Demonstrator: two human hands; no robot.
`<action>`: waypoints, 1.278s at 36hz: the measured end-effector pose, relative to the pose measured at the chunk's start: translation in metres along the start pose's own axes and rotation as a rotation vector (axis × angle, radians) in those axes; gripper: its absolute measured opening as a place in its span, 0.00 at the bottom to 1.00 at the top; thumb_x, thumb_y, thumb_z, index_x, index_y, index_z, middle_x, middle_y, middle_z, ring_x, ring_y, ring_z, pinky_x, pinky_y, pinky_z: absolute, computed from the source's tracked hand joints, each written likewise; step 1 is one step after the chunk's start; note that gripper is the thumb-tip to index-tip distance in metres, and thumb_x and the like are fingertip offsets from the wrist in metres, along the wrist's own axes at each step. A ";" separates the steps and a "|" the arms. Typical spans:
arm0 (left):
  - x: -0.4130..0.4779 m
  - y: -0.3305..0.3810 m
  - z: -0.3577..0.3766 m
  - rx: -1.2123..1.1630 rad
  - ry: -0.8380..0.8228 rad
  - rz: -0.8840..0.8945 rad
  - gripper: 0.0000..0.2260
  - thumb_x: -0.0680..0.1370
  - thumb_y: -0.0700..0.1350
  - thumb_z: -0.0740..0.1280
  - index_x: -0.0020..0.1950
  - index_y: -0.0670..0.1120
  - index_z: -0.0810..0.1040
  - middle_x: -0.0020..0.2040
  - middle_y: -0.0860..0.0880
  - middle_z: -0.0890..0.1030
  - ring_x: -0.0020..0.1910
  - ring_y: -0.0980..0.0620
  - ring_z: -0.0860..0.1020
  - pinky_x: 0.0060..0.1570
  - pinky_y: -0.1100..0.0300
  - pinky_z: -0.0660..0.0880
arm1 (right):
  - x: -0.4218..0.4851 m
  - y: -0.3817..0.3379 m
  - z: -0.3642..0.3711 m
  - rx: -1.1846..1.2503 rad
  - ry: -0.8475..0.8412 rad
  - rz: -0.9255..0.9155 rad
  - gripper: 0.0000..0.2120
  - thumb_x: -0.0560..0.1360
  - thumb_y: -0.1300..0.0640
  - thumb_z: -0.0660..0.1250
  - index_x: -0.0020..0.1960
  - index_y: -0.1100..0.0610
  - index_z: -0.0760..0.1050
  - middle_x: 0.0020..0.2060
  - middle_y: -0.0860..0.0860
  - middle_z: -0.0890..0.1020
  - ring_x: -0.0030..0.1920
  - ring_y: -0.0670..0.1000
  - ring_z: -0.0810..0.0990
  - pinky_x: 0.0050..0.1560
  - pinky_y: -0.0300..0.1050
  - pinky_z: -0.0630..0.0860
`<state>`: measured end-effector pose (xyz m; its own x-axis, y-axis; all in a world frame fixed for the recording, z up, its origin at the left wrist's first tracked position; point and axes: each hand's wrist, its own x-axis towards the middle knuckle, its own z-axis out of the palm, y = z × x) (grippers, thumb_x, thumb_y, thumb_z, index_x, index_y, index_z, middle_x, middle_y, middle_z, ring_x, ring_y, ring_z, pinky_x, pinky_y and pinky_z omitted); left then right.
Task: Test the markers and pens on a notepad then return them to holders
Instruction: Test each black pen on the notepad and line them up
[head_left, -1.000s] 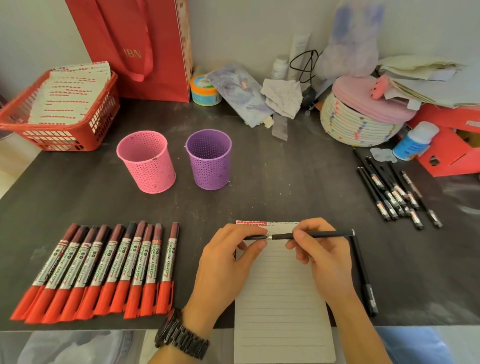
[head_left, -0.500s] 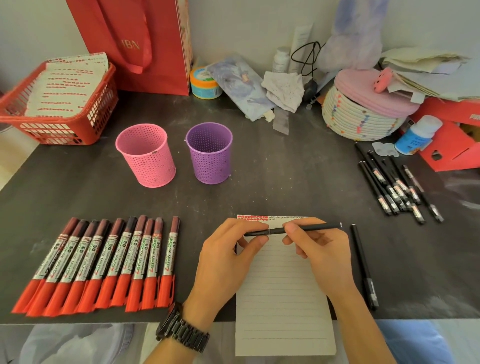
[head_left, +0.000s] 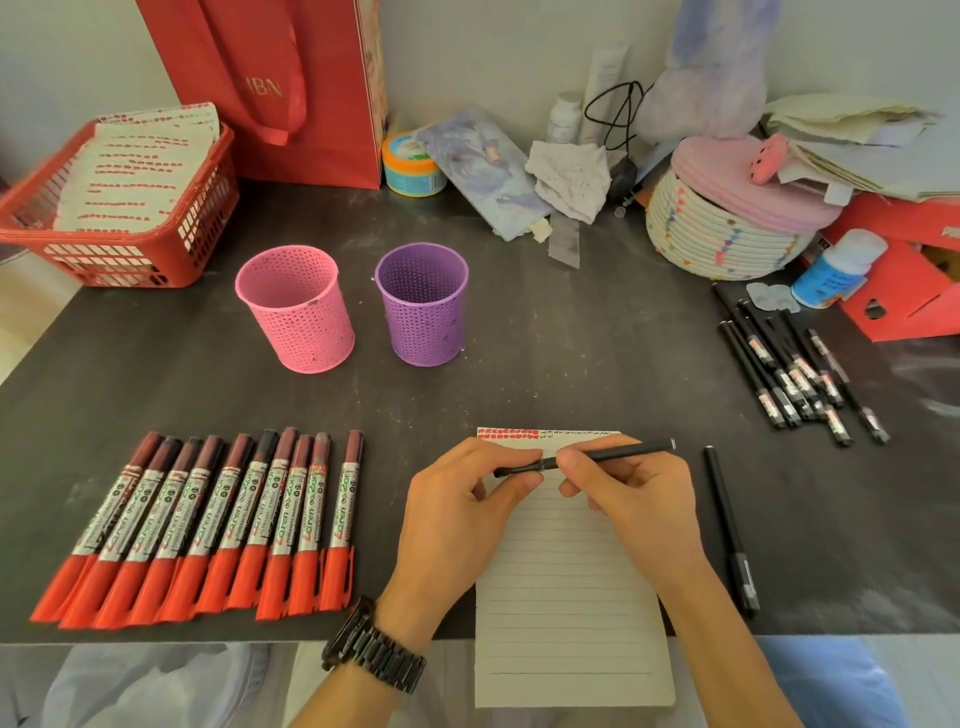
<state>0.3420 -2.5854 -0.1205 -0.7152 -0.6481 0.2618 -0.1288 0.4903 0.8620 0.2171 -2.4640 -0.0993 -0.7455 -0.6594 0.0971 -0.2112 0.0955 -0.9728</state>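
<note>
Pinch grips share one slim black pen (head_left: 623, 451): left hand (head_left: 457, 519) on its cap, right hand (head_left: 634, 499) on its barrel, above the lined white notepad (head_left: 566, 623), presumably working the cap.

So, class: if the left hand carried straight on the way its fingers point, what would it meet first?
Probably the right hand, holding the same black pen just beyond it; depth is unclear.
</note>
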 end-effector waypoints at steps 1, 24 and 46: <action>0.000 -0.001 0.000 -0.001 -0.013 -0.002 0.11 0.74 0.46 0.75 0.55 0.55 0.85 0.49 0.67 0.80 0.42 0.68 0.76 0.37 0.75 0.69 | 0.000 -0.001 0.000 0.001 -0.004 0.000 0.05 0.71 0.48 0.73 0.47 0.44 0.84 0.36 0.46 0.87 0.36 0.45 0.85 0.34 0.31 0.77; 0.002 -0.011 0.006 0.516 -0.137 -0.026 0.14 0.75 0.59 0.68 0.60 0.62 0.78 0.63 0.62 0.75 0.64 0.56 0.71 0.62 0.55 0.67 | -0.016 -0.029 -0.124 -0.406 0.062 0.275 0.11 0.77 0.44 0.68 0.47 0.52 0.77 0.33 0.50 0.84 0.35 0.49 0.85 0.39 0.42 0.80; 0.001 -0.004 0.003 0.495 -0.162 -0.062 0.13 0.77 0.59 0.67 0.60 0.61 0.79 0.66 0.61 0.74 0.67 0.56 0.67 0.67 0.54 0.63 | -0.040 0.012 -0.140 -0.657 0.042 0.375 0.03 0.77 0.51 0.71 0.46 0.44 0.78 0.38 0.38 0.83 0.30 0.47 0.84 0.40 0.48 0.83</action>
<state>0.3391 -2.5862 -0.1246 -0.7879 -0.6055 0.1123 -0.4558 0.6961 0.5547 0.1554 -2.3317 -0.0856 -0.8621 -0.4679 -0.1947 -0.2626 0.7410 -0.6181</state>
